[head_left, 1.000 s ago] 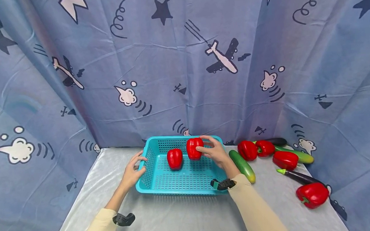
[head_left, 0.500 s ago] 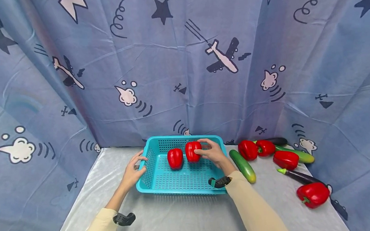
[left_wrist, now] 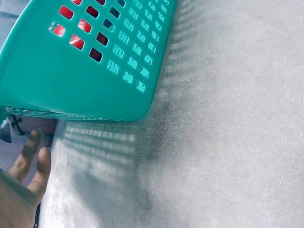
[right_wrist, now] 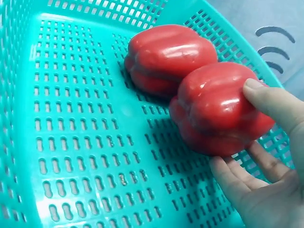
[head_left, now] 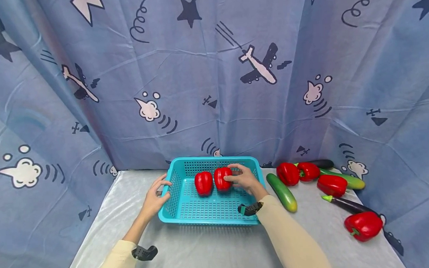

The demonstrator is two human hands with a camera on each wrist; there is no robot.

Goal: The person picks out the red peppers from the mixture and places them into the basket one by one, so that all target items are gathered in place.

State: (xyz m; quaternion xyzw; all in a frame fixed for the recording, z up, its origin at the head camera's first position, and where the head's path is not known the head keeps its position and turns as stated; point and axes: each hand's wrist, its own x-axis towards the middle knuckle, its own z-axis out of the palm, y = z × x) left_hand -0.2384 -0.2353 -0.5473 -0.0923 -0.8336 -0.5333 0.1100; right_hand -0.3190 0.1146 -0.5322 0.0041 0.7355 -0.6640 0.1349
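Note:
In the head view my right hand (head_left: 243,178) grips a red bell pepper (head_left: 222,178) inside a turquoise plastic basket (head_left: 211,223). Seen from the right wrist, the thumb lies on top of that bell pepper (right_wrist: 218,104) and the other fingers reach under its side. Close against it on the left sits a second red bell pepper (head_left: 204,183), on the basket floor. My left hand (head_left: 155,197) is at the basket's left end, its loosely spread fingertips right at the rim. Part of it, with two extended fingers, shows at the left wrist view's lower left.
Right of the basket lies a green cucumber (head_left: 282,193). Beyond it are several more red bell peppers (head_left: 363,226), an eggplant (head_left: 350,205) and another long green vegetable (head_left: 346,180). A patterned blue curtain (head_left: 198,90) hangs behind the white-covered table (head_left: 219,253).
My right hand has lowered the bell pepper into the basket and shifted slightly left, bringing it beside the other pepper. The left hand has stayed at the basket's left end.

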